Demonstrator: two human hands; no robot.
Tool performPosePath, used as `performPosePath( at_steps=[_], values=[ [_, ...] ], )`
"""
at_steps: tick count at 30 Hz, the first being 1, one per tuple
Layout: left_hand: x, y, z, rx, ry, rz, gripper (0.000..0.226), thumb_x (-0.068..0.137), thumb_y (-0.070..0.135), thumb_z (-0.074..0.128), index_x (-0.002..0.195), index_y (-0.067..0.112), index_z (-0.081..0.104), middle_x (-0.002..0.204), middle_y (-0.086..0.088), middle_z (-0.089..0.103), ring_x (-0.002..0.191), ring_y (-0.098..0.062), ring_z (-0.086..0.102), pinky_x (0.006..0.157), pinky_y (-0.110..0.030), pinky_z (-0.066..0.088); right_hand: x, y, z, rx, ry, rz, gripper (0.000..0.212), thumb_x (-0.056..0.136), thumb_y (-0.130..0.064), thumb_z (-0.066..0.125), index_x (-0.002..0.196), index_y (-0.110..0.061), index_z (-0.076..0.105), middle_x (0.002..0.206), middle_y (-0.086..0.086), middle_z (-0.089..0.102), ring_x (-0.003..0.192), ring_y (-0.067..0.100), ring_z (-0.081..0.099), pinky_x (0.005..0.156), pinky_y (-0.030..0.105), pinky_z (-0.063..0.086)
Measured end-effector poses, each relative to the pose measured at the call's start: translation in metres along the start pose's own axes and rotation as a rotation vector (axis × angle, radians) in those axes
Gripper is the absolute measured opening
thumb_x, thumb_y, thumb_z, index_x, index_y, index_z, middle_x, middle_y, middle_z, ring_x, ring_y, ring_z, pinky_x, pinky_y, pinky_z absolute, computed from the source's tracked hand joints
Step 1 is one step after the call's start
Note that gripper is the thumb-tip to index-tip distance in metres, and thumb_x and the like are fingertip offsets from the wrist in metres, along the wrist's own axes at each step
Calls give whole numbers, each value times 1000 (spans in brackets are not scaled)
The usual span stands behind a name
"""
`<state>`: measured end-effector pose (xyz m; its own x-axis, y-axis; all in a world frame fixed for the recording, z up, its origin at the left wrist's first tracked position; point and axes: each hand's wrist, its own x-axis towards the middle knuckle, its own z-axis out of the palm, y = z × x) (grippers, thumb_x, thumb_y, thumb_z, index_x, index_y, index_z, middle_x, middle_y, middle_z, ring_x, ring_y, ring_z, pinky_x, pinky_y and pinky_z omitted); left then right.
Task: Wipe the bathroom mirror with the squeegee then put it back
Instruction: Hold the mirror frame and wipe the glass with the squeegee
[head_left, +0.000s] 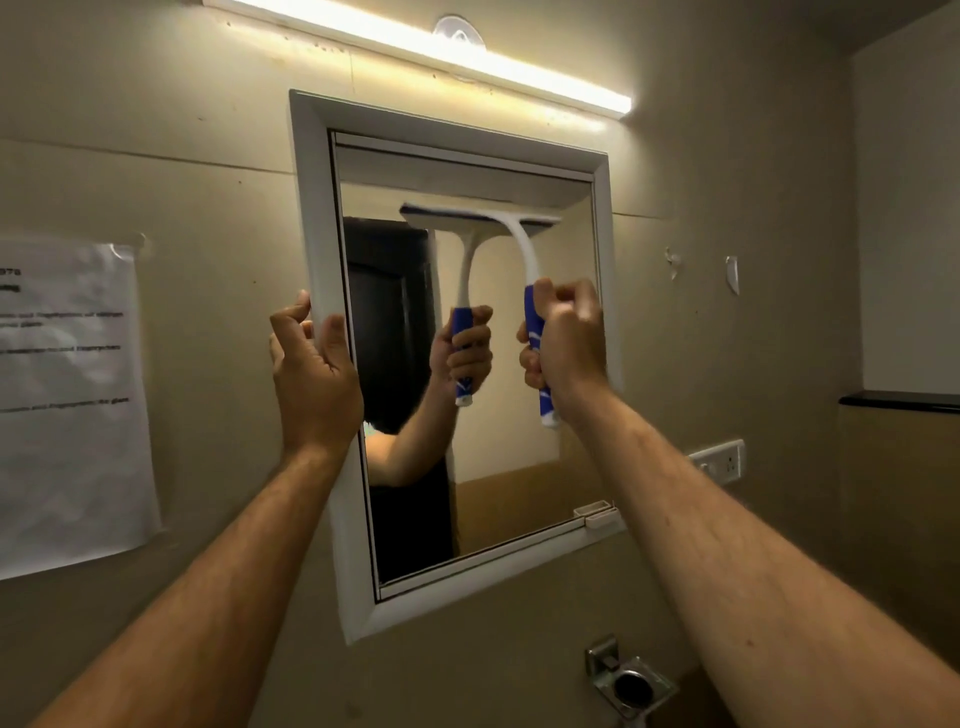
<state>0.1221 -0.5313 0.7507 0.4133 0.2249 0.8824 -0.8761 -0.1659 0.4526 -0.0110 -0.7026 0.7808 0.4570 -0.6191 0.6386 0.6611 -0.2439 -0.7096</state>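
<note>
A white-framed bathroom mirror (519, 457) hangs on the beige wall, tilted in my view. My right hand (566, 338) is shut on the blue grip of a white and blue squeegee (524, 244). Its blade lies flat against the glass near the mirror's upper edge, with the handle pointing down. My left hand (311, 364) grips the mirror's left frame edge at mid height, fingers wrapped around it. The glass reflects the squeegee, a hand and a forearm.
A lit tube light (441, 47) runs above the mirror. A printed paper sheet (67, 405) is taped to the wall at left. A metal holder (628, 680) sits below the mirror. A wall socket (719, 460) and a dark ledge (898, 400) are at right.
</note>
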Motion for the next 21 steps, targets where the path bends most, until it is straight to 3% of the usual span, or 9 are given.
performPosePath(
  at_steps=[3,7,10,13,17,21],
  values=[
    [0,-1,1,-9,7,5,42,101,41,41,132,12,38,131,-18,54,112,-29,59,77,-23,42,-17,26,-10,6,-31,27,26,97,-37,48,104,-12,49,78,16,57,43,14,45,37,23,36],
    [1,-4,2,-1,16,12,44,101,41,42,133,12,38,128,-17,56,111,-27,59,71,-9,39,-8,20,-9,-29,14,-156,21,96,-33,53,98,-13,52,75,19,63,42,19,50,36,26,40],
    [2,-5,2,3,25,14,45,100,43,41,134,13,38,127,-16,58,110,-27,60,77,-22,42,21,-3,6,-28,45,-209,24,96,-36,52,104,-13,51,79,19,67,47,22,55,41,28,45],
    [1,-6,2,-7,26,26,44,100,43,40,133,13,38,129,-16,57,113,-29,59,80,-25,43,36,-8,13,-34,22,-192,30,97,-40,50,108,-12,50,85,23,68,51,25,56,45,30,48],
    [0,-5,3,-1,26,21,43,101,41,40,133,12,38,128,-16,57,110,-26,60,74,-10,38,11,16,-3,30,-37,-99,33,95,-42,52,105,-11,52,86,28,65,51,27,54,43,30,45],
    [-1,-3,3,3,35,22,45,101,42,40,134,11,38,127,-17,57,108,-26,60,74,-16,40,-16,36,-13,-1,-30,-78,28,94,-44,54,100,-17,54,81,24,67,47,25,56,42,30,46]
  ],
)
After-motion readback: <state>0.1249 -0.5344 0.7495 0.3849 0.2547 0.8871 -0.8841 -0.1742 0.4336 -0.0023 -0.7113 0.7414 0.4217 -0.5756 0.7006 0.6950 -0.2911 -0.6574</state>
